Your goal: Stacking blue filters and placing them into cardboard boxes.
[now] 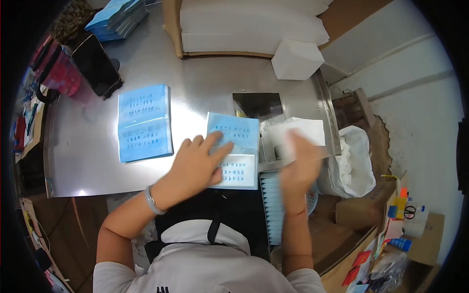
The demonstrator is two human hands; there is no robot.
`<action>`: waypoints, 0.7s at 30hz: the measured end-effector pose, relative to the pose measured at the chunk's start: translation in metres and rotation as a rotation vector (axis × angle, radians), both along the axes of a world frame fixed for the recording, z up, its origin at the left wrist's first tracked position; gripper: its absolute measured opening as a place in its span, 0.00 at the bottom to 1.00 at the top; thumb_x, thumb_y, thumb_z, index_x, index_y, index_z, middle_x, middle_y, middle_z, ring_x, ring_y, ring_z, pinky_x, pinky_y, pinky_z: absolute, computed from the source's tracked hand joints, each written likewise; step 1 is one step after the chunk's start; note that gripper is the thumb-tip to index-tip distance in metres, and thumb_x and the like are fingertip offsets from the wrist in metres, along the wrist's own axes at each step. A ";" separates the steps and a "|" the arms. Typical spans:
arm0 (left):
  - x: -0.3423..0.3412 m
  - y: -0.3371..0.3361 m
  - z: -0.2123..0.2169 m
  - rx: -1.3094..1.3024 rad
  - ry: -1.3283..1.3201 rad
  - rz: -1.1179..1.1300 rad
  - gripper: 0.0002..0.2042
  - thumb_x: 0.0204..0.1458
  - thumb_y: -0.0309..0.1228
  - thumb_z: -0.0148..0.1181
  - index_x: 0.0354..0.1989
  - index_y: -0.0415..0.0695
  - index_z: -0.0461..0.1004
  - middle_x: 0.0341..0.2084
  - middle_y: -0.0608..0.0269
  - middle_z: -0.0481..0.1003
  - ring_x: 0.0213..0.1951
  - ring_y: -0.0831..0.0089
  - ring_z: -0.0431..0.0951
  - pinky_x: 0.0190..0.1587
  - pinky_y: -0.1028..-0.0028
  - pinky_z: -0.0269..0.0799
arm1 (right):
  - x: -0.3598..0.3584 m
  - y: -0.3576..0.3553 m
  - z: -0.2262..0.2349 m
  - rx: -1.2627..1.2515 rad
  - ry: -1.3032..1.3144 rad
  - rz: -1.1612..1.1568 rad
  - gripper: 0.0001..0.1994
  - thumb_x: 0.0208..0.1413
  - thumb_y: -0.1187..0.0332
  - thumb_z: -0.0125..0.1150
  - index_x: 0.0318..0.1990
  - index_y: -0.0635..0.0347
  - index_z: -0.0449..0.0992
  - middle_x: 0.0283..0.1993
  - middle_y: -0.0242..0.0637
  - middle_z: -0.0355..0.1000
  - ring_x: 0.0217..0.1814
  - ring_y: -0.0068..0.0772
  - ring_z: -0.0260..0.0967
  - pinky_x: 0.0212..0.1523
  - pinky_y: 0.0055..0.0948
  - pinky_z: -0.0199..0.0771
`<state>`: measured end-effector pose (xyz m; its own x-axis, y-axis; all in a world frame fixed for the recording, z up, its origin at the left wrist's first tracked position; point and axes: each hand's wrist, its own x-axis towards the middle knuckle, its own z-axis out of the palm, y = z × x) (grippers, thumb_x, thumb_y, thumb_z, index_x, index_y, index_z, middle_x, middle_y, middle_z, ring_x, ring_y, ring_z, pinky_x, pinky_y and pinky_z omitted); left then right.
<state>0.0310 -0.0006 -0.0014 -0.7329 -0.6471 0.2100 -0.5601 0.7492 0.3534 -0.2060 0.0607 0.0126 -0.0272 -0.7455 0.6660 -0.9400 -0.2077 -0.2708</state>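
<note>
A light blue printed plastic sleeve (237,126) lies on the metal table in front of me, with a white printed lower half. My left hand (194,163) rests on its left side, fingers stretched out and apart, pressing it against the table. To the right of the sleeve, my right hand (304,166) is raised and smeared by motion. White folded paper (310,129) shows just behind that hand; whether the fingers grip any of it is not clear. Further left lies a flat stack of blue printed sleeves (145,124).
A phone (96,66) and a pink cup (66,78) stand at the far left, near a blue pile (115,22). At the back are a carton of white sheets (239,44) and a white block (298,61). Right of the table hangs a white bag (361,171).
</note>
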 end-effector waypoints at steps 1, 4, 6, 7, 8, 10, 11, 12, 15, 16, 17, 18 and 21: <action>0.005 -0.006 -0.003 0.004 -0.005 -0.003 0.23 0.42 0.30 0.63 0.51 0.46 0.72 0.58 0.45 0.65 0.39 0.58 0.73 0.42 0.66 0.70 | 0.035 0.012 -0.002 0.159 0.041 0.174 0.21 0.48 0.79 0.56 0.52 0.59 0.76 0.52 0.48 0.72 0.51 0.51 0.71 0.58 0.45 0.65; 0.007 -0.018 0.000 0.042 0.084 0.010 0.24 0.44 0.22 0.59 0.54 0.43 0.71 0.58 0.41 0.64 0.43 0.53 0.75 0.42 0.63 0.73 | 0.072 0.010 -0.005 0.229 0.094 0.380 0.15 0.52 0.73 0.56 0.48 0.60 0.77 0.47 0.47 0.74 0.49 0.50 0.72 0.57 0.50 0.68; -0.015 -0.008 -0.006 0.103 0.183 -0.019 0.27 0.43 0.21 0.60 0.56 0.47 0.70 0.61 0.42 0.62 0.43 0.53 0.75 0.44 0.63 0.74 | 0.047 -0.016 -0.029 0.252 0.261 0.298 0.15 0.53 0.74 0.54 0.48 0.59 0.78 0.45 0.46 0.75 0.49 0.50 0.73 0.54 0.48 0.72; -0.029 0.000 -0.006 0.162 0.284 -0.053 0.30 0.42 0.20 0.61 0.58 0.50 0.70 0.63 0.43 0.60 0.43 0.52 0.75 0.45 0.63 0.75 | 0.037 -0.025 -0.041 0.399 0.280 0.264 0.12 0.52 0.73 0.55 0.45 0.60 0.77 0.41 0.44 0.75 0.45 0.49 0.73 0.54 0.49 0.71; -0.036 0.009 -0.002 0.052 0.251 -0.103 0.30 0.42 0.18 0.60 0.58 0.51 0.70 0.64 0.43 0.59 0.47 0.52 0.76 0.46 0.63 0.76 | 0.036 -0.037 -0.050 0.542 0.283 0.251 0.10 0.52 0.72 0.55 0.41 0.61 0.77 0.37 0.43 0.75 0.42 0.48 0.73 0.54 0.49 0.71; -0.036 0.016 0.027 0.372 0.247 -0.223 0.27 0.46 0.20 0.62 0.58 0.50 0.71 0.63 0.44 0.60 0.51 0.54 0.75 0.44 0.67 0.77 | 0.024 -0.064 -0.029 0.627 0.233 0.168 0.13 0.53 0.71 0.56 0.45 0.62 0.77 0.37 0.48 0.75 0.43 0.51 0.74 0.48 0.45 0.73; -0.026 0.017 0.024 0.583 0.355 -0.293 0.25 0.48 0.22 0.62 0.58 0.50 0.71 0.63 0.43 0.61 0.51 0.55 0.75 0.42 0.70 0.77 | 0.021 -0.067 -0.021 0.711 0.173 0.098 0.15 0.54 0.70 0.57 0.49 0.63 0.77 0.38 0.53 0.76 0.44 0.55 0.74 0.42 0.41 0.76; -0.011 0.014 0.027 0.780 0.271 -0.176 0.25 0.48 0.29 0.64 0.58 0.49 0.72 0.61 0.40 0.62 0.49 0.50 0.75 0.47 0.64 0.74 | 0.020 -0.058 -0.020 0.715 0.177 0.099 0.15 0.54 0.70 0.57 0.49 0.63 0.77 0.38 0.53 0.76 0.44 0.55 0.74 0.42 0.41 0.76; 0.050 0.000 0.007 -0.076 0.108 0.196 0.27 0.49 0.42 0.66 0.59 0.50 0.71 0.62 0.35 0.60 0.57 0.37 0.66 0.60 0.46 0.58 | 0.017 -0.038 -0.017 0.385 -0.149 -0.053 0.09 0.56 0.70 0.58 0.40 0.65 0.77 0.28 0.43 0.73 0.35 0.48 0.72 0.47 0.45 0.72; 0.065 0.002 -0.001 -0.143 -0.078 0.331 0.29 0.49 0.44 0.67 0.60 0.51 0.69 0.64 0.35 0.58 0.60 0.36 0.62 0.61 0.43 0.54 | 0.013 -0.031 -0.012 0.177 -0.162 -0.166 0.10 0.56 0.70 0.59 0.41 0.66 0.78 0.30 0.43 0.72 0.36 0.48 0.72 0.47 0.45 0.71; 0.069 0.000 -0.004 -0.217 -0.253 0.449 0.31 0.48 0.45 0.67 0.62 0.53 0.68 0.66 0.36 0.55 0.63 0.36 0.58 0.62 0.40 0.49 | 0.006 -0.026 -0.007 -0.043 -0.166 -0.296 0.10 0.57 0.69 0.60 0.42 0.68 0.78 0.32 0.43 0.71 0.38 0.48 0.71 0.47 0.46 0.71; 0.070 0.000 -0.005 -0.227 -0.251 0.410 0.32 0.47 0.44 0.68 0.61 0.48 0.67 0.68 0.38 0.52 0.62 0.40 0.59 0.63 0.44 0.52 | 0.000 -0.026 -0.008 -0.049 -0.170 -0.308 0.10 0.57 0.69 0.60 0.42 0.68 0.78 0.32 0.43 0.71 0.38 0.48 0.71 0.47 0.46 0.71; 0.079 -0.015 0.001 0.146 0.218 0.537 0.28 0.49 0.40 0.67 0.56 0.40 0.67 0.66 0.41 0.56 0.61 0.44 0.62 0.64 0.51 0.55 | -0.014 -0.026 -0.023 0.066 0.081 -0.397 0.11 0.56 0.72 0.60 0.44 0.70 0.78 0.38 0.43 0.70 0.43 0.48 0.68 0.49 0.47 0.69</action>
<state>0.1105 -0.0157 -0.0002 -0.2448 -0.9487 0.2002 -0.7503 0.3161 0.5807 -0.2204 0.0350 -0.0105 -0.2711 -0.7285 0.6291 -0.9623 0.1910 -0.1934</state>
